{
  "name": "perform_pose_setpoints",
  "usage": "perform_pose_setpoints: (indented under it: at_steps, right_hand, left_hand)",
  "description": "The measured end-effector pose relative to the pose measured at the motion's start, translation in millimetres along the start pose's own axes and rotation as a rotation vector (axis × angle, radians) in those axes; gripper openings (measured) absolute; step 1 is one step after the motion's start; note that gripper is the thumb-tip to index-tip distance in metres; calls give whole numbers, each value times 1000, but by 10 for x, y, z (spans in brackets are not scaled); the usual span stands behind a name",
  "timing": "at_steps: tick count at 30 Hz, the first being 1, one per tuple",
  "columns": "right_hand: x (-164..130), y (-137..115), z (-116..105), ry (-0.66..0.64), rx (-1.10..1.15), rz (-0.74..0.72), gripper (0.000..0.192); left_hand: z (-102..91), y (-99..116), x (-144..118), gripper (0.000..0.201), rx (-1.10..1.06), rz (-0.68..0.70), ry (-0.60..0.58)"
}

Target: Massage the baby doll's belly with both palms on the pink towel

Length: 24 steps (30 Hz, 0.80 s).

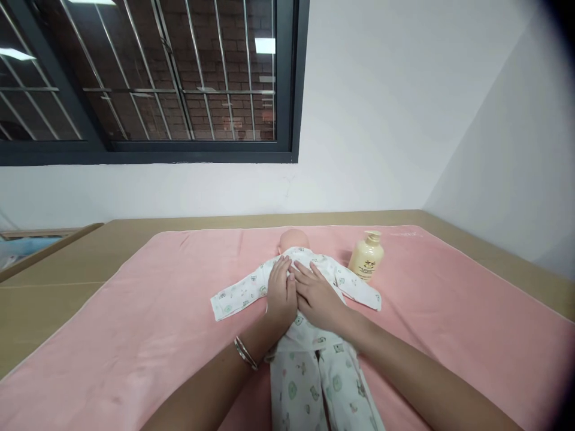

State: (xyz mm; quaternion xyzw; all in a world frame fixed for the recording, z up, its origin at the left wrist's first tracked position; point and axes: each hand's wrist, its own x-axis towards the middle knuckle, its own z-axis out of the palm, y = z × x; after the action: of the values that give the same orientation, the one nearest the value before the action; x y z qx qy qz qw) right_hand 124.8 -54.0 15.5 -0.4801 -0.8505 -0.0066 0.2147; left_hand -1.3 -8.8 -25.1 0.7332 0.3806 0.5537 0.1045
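A baby doll (294,239) lies on a pink sheet with its head away from me, and its face does not show. It wears a white printed top (240,296) and matching trousers (296,389), with both sleeves spread to the sides. My left hand (282,290) rests flat on the upper part of the top, fingers stretched out towards the head. Beside it, my right hand (318,299) lies flat on the same garment, its fingers pointing up and left. Both hands touch near the thumbs. A silver bangle circles my left wrist.
The pink sheet (179,335) covers much of a tan surface (54,305). Right of the doll's head stands a pale yellow pump bottle (367,257), close to one sleeve. Behind rise a white wall (368,108) and a dark-framed window (202,154) with metal bars.
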Motion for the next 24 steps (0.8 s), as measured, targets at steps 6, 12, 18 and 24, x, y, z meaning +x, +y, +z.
perform_pose_setpoints:
  at_steps: [6,12,18,24]
  right_hand:
    - [120,364,-10,45,70,234,47]
    - [35,135,-5,74,-155,381,54]
    - [-134,-193,8,-3,-408,387,58]
    - [-156,-183,-20,28,-424,240,51]
  left_hand:
    - [32,-9,12,39,65,9,-56]
    - [18,-15,3,39,83,13,-65]
    - [12,5,56,44,86,0,-148]
    - [-40,33,253,46,265,-117,-339]
